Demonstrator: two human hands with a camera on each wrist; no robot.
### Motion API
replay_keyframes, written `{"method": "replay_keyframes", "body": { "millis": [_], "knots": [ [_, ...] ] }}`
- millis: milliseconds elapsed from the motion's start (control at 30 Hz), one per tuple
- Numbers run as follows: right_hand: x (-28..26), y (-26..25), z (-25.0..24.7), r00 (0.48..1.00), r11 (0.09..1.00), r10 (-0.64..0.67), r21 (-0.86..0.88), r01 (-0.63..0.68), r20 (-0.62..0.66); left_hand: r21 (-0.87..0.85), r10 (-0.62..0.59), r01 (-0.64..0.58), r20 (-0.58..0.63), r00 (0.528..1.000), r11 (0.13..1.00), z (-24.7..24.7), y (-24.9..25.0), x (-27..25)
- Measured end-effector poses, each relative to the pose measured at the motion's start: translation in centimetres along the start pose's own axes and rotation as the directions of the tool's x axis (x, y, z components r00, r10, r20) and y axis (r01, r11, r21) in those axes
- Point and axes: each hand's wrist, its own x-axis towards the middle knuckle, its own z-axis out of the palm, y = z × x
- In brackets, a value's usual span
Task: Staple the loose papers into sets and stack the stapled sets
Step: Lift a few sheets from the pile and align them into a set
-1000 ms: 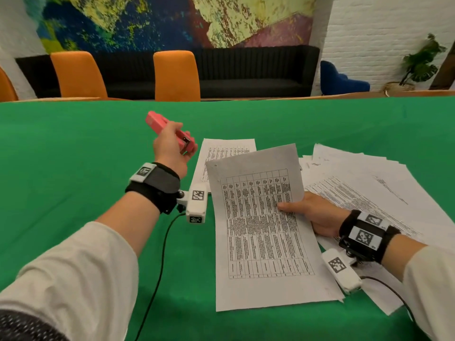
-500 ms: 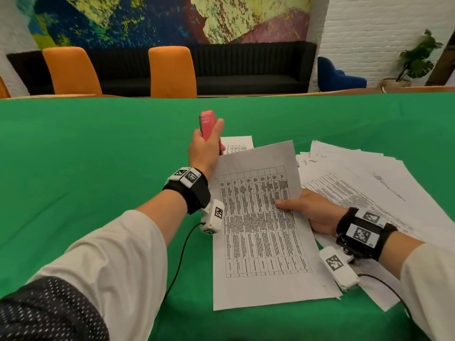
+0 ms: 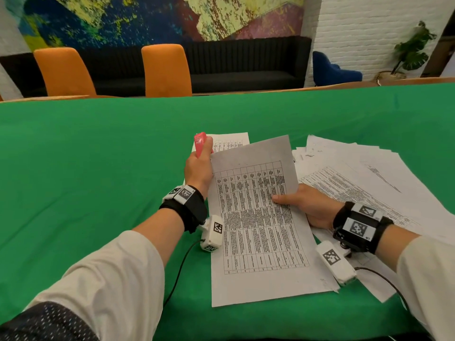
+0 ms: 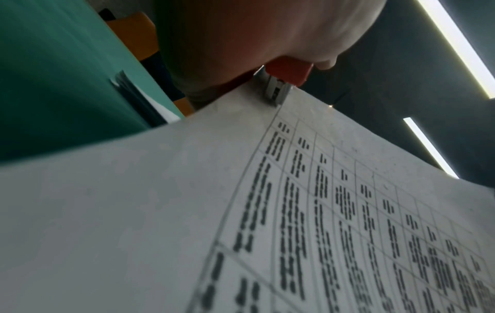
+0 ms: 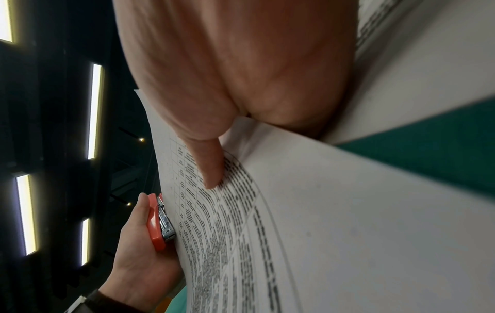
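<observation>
Sleeves (image 3: pixel 118 274), pale and loose, at the near edge, with black wrist bands (image 3: pixel 194 205) and tagged white camera blocks (image 3: pixel 213 233) past them. Set (image 3: pixel 258 217) of printed table sheets between the two forearms, near end flat on the green desk (image 3: pixel 98 168), far end lifted and curling. Right hand (image 3: pixel 305 205) gripping the set at its right edge, thumb on top across the print, fingers under and hidden; in the right wrist view, thumb (image 5: pixel 209 169) pressed flat on the table rows. Left hand (image 3: pixel 198 172) at the set's far left corner, closed round a red stapler (image 3: pixel 200 143), thumb along its upper side, stapler held nearly upright. From the left wrist view, stapler (image 4: pixel 284 78) with its metal front right at the sheet's edge near the corner; cannot tell whether the corner sits inside the mouth. From the right wrist view, stapler (image 5: pixel 159 222) lying in the left hand (image 5: pixel 139 249) just beside the paper's edge, metal part facing the sheet. Loose papers (image 3: pixel 369 173) spread in a fanned, untidy pile to the right of the set, partly under the right hand and wrist. Another printed stack (image 3: pixel 229 141) flat on the desk just beyond the left hand, mostly hidden by the stapler and the lifted sheet; staples not visible. Beyond the desk's far edge, two orange chairs (image 3: pixel 167 70), a black sofa (image 3: pixel 246 65), a painted wall (image 3: pixel 147 18), a blue seat (image 3: pixel 332 70) and a potted plant (image 3: pixel 411 50) by white brick.
</observation>
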Motion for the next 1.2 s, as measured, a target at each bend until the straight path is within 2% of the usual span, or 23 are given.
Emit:
{"method": "replay_keyframes", "body": {
  "millis": [567, 1033, 1200],
  "knots": [
    [0.1, 0.0, -0.2, 1.0, 1.0, 0.003, 0.0, -0.003, -0.001, 0.002, -0.018, 0.018, -0.033, 0.999, 1.0, 0.1, -0.6, 0.1],
    [-0.2, -0.1, 0.1, 1.0, 1.0, -0.019, -0.018, 0.019, -0.002, -0.027, -0.087, 0.086, -0.035, 0.996, 0.996, 0.1, -0.2, -0.9],
    [-0.2, 0.0, -0.1, 1.0, 1.0, -0.016, -0.026, 0.016, 0.002, -0.066, -0.126, 0.122, -0.07, 0.989, 0.99, 0.3, -0.1, -1.4]
  ]
}}
